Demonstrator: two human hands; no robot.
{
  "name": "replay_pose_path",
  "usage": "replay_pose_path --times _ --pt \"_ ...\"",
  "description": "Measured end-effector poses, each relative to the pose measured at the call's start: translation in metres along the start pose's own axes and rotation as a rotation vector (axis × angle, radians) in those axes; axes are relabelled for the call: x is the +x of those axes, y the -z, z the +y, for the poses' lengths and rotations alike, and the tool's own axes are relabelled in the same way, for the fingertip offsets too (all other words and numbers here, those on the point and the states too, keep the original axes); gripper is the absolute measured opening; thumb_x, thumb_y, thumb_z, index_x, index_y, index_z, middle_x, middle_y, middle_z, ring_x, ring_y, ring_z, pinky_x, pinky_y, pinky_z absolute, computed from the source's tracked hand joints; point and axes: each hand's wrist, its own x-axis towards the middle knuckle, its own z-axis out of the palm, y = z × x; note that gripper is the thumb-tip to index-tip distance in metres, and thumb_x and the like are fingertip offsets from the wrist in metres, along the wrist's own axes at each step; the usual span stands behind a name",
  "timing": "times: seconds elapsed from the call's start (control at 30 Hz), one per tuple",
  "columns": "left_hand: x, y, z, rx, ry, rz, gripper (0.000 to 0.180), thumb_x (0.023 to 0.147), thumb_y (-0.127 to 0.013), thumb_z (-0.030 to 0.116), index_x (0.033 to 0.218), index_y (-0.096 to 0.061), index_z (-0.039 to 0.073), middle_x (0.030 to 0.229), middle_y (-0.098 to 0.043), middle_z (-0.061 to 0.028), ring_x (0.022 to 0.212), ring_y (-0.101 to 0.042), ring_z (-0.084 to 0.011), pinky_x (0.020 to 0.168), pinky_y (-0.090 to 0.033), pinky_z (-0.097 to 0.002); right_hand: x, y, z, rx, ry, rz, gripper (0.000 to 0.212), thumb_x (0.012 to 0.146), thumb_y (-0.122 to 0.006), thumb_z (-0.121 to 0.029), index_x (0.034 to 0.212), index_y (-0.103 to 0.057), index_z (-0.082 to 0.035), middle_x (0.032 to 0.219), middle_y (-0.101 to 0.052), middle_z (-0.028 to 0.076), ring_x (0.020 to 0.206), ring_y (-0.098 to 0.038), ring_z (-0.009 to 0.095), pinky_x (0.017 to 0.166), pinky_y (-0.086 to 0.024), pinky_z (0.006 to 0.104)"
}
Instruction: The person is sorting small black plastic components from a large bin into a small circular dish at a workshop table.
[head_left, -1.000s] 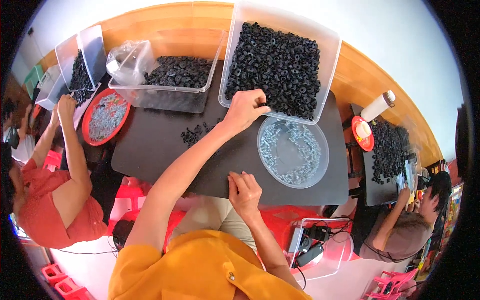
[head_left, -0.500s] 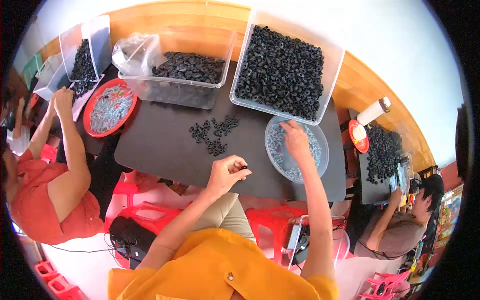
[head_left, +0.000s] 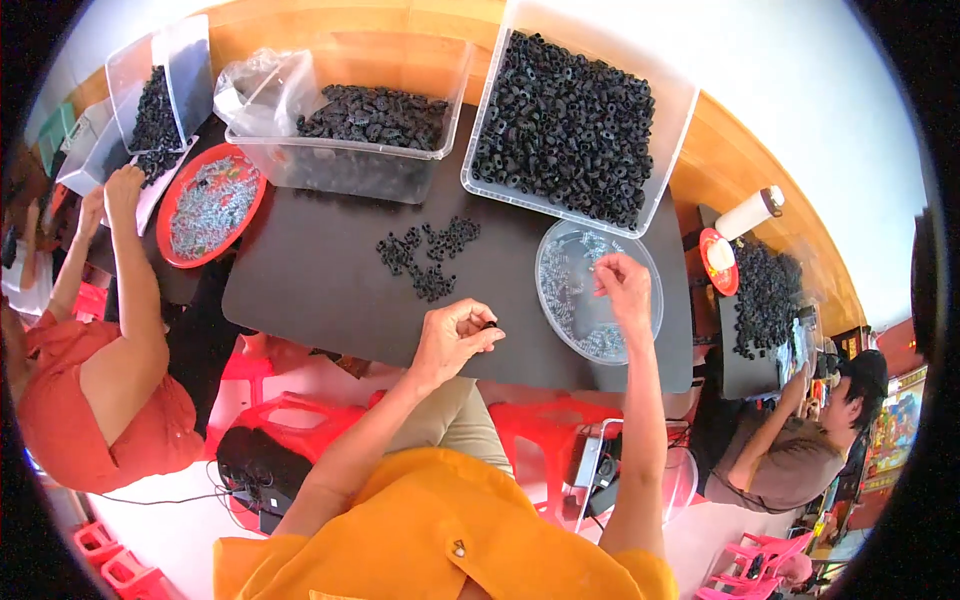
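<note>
Left hand [head_left: 452, 338] pinching a black ring [head_left: 490, 324]; right hand [head_left: 622, 288] over clear dish [head_left: 560, 250].

black rubber rings [head_left: 427, 262], black table [head_left: 310, 290], clear plate [head_left: 565, 262], red tray [head_left: 176, 222], orange shirt [head_left: 430, 540]

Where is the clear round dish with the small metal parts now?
In the head view, the clear round dish sits on the black table's right side, below the big bin, under the right hand.

The right hand [head_left: 622, 290], seen a second ago up at the big bin of black rings [head_left: 570, 120], is now being held over the clear round dish [head_left: 640, 262] at centre right. A small black ring [head_left: 490, 324] is now being pinched by the left hand [head_left: 450, 338], which is being kept near the mat's lower edge.
</note>
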Motion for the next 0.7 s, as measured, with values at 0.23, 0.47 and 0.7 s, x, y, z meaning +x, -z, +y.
replay_pose_path --times 0.23,0.47,0.7 --pt "0.0 0.002 0.0 0.026 0.023 -0.007 0.013 0.076 -0.069 0.0 0.084 -0.059 0.0 0.071 -0.062 -0.0031 0.059 -0.06 -0.0069 0.052 -0.048 -0.0192 -0.017 0.007 -0.021 -0.377 0.237 0.017 0.022 0.072 -0.062 0.005 0.092 -0.063 -0.004 0.083 -0.06 0.011 0.071 -0.061 0.025 0.065 -0.049 0.0325" --pt "0.0 0.001 -0.003 0.001 0.022 -0.006 0.014 0.076 -0.07 0.001 0.084 -0.059 -0.001 0.071 -0.062 -0.0033 0.059 -0.059 -0.0061 0.053 -0.048 -0.0193 -0.031 -0.003 -0.003 -0.531 0.249 -0.135 0.015 0.073 -0.064 -0.001 0.088 -0.061 -0.004 0.086 -0.056 0.014 0.078 -0.059 0.031 0.07 -0.047 0.0385" --pt "-0.001 0.002 -0.002 0.012 0.034 -0.008 0.014 0.076 -0.07 0.0 0.084 -0.059 -0.001 0.071 -0.062 -0.0029 0.059 -0.06 -0.0062 0.053 -0.048 -0.0192 -0.045 0.031 -0.086 -0.246 0.431 0.448 0.013 0.08 -0.059 0.003 0.091 -0.059 -0.003 0.09 -0.055 0.007 0.076 -0.055 0.017 0.06 -0.047 0.0265"
